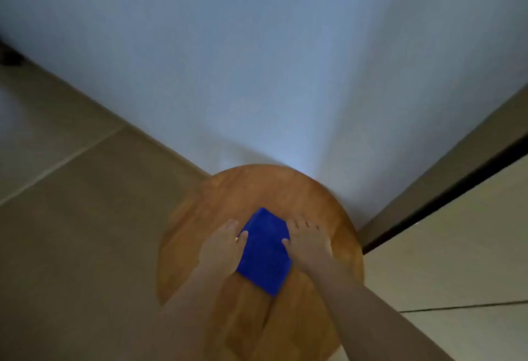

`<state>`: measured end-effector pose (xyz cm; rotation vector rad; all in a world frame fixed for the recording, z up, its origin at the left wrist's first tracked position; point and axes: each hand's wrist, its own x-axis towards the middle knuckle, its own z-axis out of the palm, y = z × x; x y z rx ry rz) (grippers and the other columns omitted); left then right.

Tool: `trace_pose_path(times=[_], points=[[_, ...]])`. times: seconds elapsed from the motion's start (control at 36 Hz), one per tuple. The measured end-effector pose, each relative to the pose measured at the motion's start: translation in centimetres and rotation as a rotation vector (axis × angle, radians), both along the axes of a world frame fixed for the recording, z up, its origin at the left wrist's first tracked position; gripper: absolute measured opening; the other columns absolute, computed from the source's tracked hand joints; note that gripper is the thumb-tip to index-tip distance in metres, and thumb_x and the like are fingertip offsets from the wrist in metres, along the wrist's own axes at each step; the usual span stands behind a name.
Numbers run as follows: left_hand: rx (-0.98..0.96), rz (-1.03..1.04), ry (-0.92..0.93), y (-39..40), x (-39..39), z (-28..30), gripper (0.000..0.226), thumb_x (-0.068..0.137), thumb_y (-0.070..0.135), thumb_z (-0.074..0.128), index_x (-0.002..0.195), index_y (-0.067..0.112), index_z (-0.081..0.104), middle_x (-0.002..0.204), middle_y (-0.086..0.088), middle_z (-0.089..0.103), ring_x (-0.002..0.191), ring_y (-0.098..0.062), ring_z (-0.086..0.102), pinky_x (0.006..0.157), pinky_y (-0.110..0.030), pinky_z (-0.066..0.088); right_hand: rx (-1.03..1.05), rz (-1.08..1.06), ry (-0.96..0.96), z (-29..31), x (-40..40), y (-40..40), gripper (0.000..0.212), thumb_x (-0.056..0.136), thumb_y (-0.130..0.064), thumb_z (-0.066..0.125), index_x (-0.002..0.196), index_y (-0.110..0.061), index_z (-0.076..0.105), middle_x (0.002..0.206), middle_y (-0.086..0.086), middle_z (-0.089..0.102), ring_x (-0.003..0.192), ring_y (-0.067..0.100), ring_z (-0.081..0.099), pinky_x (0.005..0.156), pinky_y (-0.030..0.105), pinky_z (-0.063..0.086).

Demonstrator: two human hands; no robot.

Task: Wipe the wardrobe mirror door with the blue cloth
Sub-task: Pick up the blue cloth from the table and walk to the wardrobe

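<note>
Both hands are down on the cloth [264, 252], one per side: left hand [224, 246] on its left edge, right hand [308, 243] on its right edge. Fingers look fairly straight and laid flat, thumbs resting on the blue fabric; w/ the blur we can't tell if either is truly pinching it, so we'd call them spread and pressing, not gripping. Cloth sits folded on the round wooden stool [217, 197], about mid-seat, directly betw. our hands. Its long axis runs away from us, far end tipped slightly left toward the white wall [257, 60].

Neither hand is clearly nearer; both touch it, roughly level. So the pickup can go either way, imo. Mirror door isn't identifiable in view; dark strip [445, 197] at right may be a door edge or track, can't say. We judge wiping not yet begun: cloth needs lifting off the stool first.
</note>
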<state>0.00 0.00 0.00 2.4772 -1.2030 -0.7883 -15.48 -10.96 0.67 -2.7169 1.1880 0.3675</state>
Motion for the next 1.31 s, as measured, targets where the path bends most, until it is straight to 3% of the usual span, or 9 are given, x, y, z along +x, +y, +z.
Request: trace_pose_path(times=[0.19, 0.39, 0.47, 0.58, 0.83, 1.03, 1.11, 1.22, 1.31], points=[[0.133, -0.210, -0.114, -2.2, 1.4, -7.3, 0.057, 0.099, 0.046, 0.030, 0.148, 0.018, 0.024, 0.155, 0.003, 0.024, 0.140, -0.013, 0.026, 0.112, -0.032, 0.027, 0.084, -0.036, 0.152, -6.5, 0.6, -1.8, 0.052, 0.097, -0.035, 0.042, 0.144, -0.017, 0.028, 0.148, 0.006, 0.033, 0.125, 0.025, 0.040, 0.096, 0.036, 0.038], [0.164, -0.077, -0.057, -4.0, 1.3, -12.6, 0.062, 0.097, 0.043, 0.039, 0.149, 0.019, 0.017, 0.155, -0.004, 0.022, 0.139, -0.023, 0.028, 0.111, -0.039, 0.031, 0.140, -0.115, 0.228, -12.0, 1.7, -3.3, 0.055, 0.095, -0.028, 0.045, 0.144, -0.015, 0.023, 0.147, 0.007, 0.029, 0.119, 0.024, 0.044, 0.075, 0.030, 0.044], [0.182, -0.073, -0.066, -4.5, 1.3, -14.2, 0.067, 0.096, 0.044, 0.041, 0.150, 0.021, 0.008, 0.157, -0.005, 0.016, 0.140, -0.024, 0.024, 0.111, -0.039, 0.029, 0.153, -0.103, 0.245, -14.0, 2.4, -3.6, 0.064, 0.095, -0.030, 0.047, 0.148, -0.016, 0.014, 0.155, 0.009, 0.014, 0.133, 0.029, 0.031, 0.089, 0.035, 0.044], [0.196, -0.052, -0.061, -5.1, 0.6, -15.8, 0.079, 0.093, 0.050, 0.045, 0.150, 0.023, -0.003, 0.158, -0.004, 0.010, 0.141, -0.025, 0.020, 0.110, -0.039, 0.028, 0.135, -0.138, 0.213, -15.6, 2.7, -3.8, 0.080, 0.091, -0.048, 0.049, 0.150, -0.020, 0.003, 0.158, 0.007, -0.001, 0.140, 0.034, 0.012, 0.107, 0.045, 0.028], [0.236, 0.103, -0.117, -6.0, -1.3, -16.5, 0.100, 0.083, 0.051, 0.061, 0.148, 0.023, -0.010, 0.146, -0.007, 0.025, 0.130, -0.026, 0.031, 0.098, -0.041, 0.043, 0.342, -0.267, 0.239, -16.1, 4.2, -5.3, 0.102, 0.082, -0.031, 0.062, 0.148, -0.022, -0.016, 0.158, 0.006, -0.004, 0.141, 0.035, 0.012, 0.108, 0.047, 0.030], [0.243, -0.060, -0.228, -5.8, -1.2, -16.8, 0.087, 0.096, 0.043, 0.045, 0.138, 0.034, -0.030, 0.123, -0.005, 0.043, 0.101, -0.017, 0.045, 0.081, -0.029, 0.045, 0.164, -0.147, 0.264, -15.6, 4.3, -4.8, 0.100, 0.083, -0.035, 0.060, 0.149, -0.015, -0.011, 0.143, 0.011, 0.032, 0.127, 0.027, 0.036, 0.103, 0.039, 0.033], [0.286, -0.138, -0.349, -5.5, -1.3, -16.5, 0.079, 0.098, 0.036, 0.039, 0.139, 0.033, -0.028, 0.113, -0.004, 0.049, 0.098, -0.017, 0.047, 0.090, -0.032, 0.039, 0.130, -0.101, 0.291, -15.4, 4.3, -4.9, 0.096, 0.083, -0.035, 0.060, 0.150, -0.016, -0.006, 0.123, 0.007, 0.052, 0.112, 0.023, 0.049, 0.099, 0.036, 0.032], [0.350, -0.100, -0.266, -5.0, -1.9, -15.4, 0.074, 0.097, 0.022, 0.038, 0.146, 0.039, -0.015, 0.110, -0.002, 0.045, 0.096, -0.017, 0.048, 0.103, -0.043, 0.034, 0.243, -0.150, 0.292, -14.1, 4.5, -4.9, 0.059, 0.084, -0.027, 0.056, 0.137, -0.022, 0.031, 0.084, -0.005, 0.053, 0.081, 0.016, 0.050, 0.093, 0.034, 0.032], [0.329, 0.002, -0.049, -4.4, -1.7, -14.4, 0.067, 0.097, 0.017, 0.035, 0.148, 0.040, -0.002, 0.112, -0.004, 0.040, 0.088, -0.017, 0.052, 0.081, -0.034, 0.047, 0.308, -0.147, 0.239, -12.7, 4.5, -4.8, 0.029, 0.084, -0.022, 0.052, 0.113, -0.023, 0.052, 0.091, -0.004, 0.053, 0.089, 0.015, 0.050, 0.082, 0.031, 0.039]])
